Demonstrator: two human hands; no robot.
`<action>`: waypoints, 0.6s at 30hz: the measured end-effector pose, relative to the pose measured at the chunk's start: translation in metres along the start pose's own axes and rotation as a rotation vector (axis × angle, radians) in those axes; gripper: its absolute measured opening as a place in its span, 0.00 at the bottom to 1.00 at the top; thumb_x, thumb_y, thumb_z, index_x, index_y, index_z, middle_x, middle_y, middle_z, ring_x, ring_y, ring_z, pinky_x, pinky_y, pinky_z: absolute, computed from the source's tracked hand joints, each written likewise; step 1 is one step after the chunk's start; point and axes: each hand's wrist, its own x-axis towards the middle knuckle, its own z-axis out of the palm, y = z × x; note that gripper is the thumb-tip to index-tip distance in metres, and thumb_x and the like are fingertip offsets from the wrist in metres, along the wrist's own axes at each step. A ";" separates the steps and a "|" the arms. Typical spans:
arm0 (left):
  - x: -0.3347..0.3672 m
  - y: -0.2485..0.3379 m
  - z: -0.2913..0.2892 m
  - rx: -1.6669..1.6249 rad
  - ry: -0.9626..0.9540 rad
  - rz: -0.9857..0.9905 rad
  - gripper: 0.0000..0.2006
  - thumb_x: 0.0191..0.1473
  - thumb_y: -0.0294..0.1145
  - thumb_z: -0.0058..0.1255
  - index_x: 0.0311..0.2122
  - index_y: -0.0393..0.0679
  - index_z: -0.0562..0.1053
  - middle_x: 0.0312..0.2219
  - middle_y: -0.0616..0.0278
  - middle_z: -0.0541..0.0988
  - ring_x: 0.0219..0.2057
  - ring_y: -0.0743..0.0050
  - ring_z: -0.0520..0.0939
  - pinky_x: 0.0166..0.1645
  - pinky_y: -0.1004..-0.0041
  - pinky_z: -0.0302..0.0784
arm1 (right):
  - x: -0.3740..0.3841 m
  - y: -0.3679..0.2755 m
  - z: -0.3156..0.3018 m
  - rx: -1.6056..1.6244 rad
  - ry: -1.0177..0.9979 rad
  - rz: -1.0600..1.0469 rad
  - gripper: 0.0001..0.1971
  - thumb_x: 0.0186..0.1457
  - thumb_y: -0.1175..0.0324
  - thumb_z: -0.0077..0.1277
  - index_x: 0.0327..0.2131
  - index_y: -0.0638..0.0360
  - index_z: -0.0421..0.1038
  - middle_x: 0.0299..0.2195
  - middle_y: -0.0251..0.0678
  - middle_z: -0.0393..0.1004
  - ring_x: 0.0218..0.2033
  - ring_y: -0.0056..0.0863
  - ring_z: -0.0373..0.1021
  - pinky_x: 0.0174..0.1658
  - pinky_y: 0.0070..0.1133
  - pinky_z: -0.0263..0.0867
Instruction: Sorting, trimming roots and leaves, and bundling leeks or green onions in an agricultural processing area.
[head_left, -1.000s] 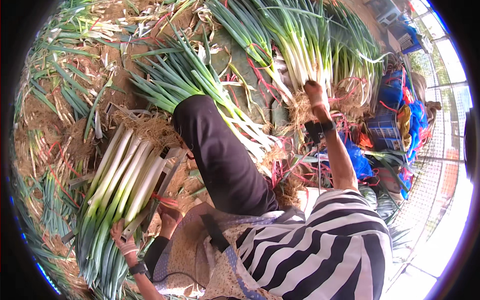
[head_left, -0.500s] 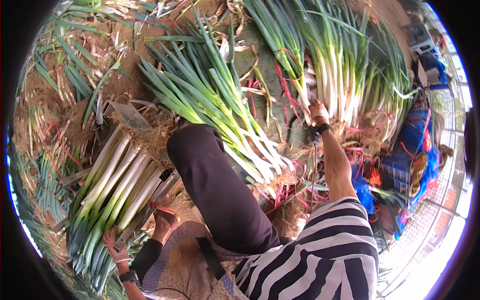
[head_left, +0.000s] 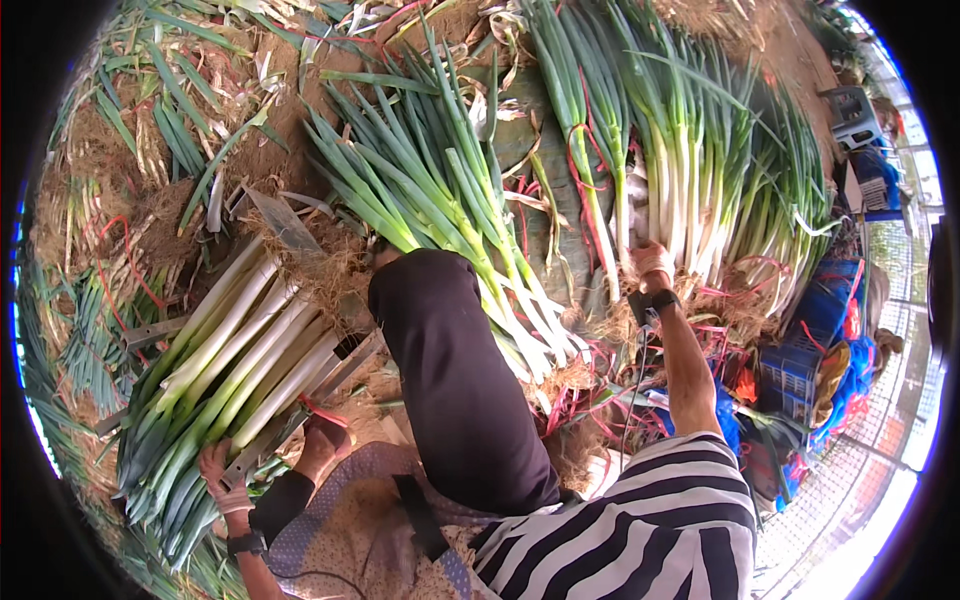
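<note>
My right hand (head_left: 652,263) has its fingers curled round the white lower end of a green onion (head_left: 622,215) at the left edge of the big row. A separate stalk with a red strip (head_left: 590,205) along it stands just left of that hand. At the lower left, my left hand (head_left: 222,480) lies with fingers stretched over the green leaves of a bundle of green onions (head_left: 235,350), beside the end of a metal bar (head_left: 260,450). The bundle rests in a metal frame, roots at the upper end. Both palms are hidden.
Loose green onions (head_left: 440,200) lie in a heap between the hands, beyond my dark-trousered knee (head_left: 440,350). Red strips (head_left: 570,400) and roots litter the ground below it. A blue crate (head_left: 785,375) stands at right. Trimmed leaves (head_left: 180,130) cover the far left ground.
The whole view has shifted, so most things sit farther right and lower. My right hand has come slightly nearer, and the stalk beside it now shows apart. My left hand stays at the bundle.
</note>
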 end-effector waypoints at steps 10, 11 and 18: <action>0.041 -0.023 0.060 -0.046 0.115 0.205 0.20 0.41 0.39 0.52 0.43 0.50 0.73 0.39 0.59 0.72 0.45 0.57 0.70 0.53 0.63 0.62 | 0.001 0.118 0.057 -0.321 -0.171 -0.188 0.28 0.41 0.52 0.54 0.44 0.61 0.68 0.38 0.51 0.73 0.41 0.45 0.71 0.44 0.33 0.66; 0.036 -0.016 0.049 -0.054 0.137 0.189 0.19 0.40 0.37 0.53 0.42 0.49 0.73 0.38 0.59 0.72 0.44 0.57 0.70 0.52 0.64 0.63 | -0.013 0.112 0.077 -0.372 -0.258 -0.061 0.29 0.41 0.52 0.53 0.45 0.61 0.67 0.40 0.52 0.72 0.43 0.46 0.70 0.46 0.34 0.65; 0.001 -0.001 0.007 0.094 0.107 0.053 0.20 0.37 0.31 0.55 0.42 0.49 0.74 0.38 0.60 0.72 0.46 0.58 0.69 0.52 0.64 0.64 | -0.048 0.043 0.079 -0.293 -0.190 0.055 0.38 0.38 0.50 0.53 0.55 0.56 0.58 0.42 0.51 0.72 0.43 0.44 0.70 0.46 0.33 0.66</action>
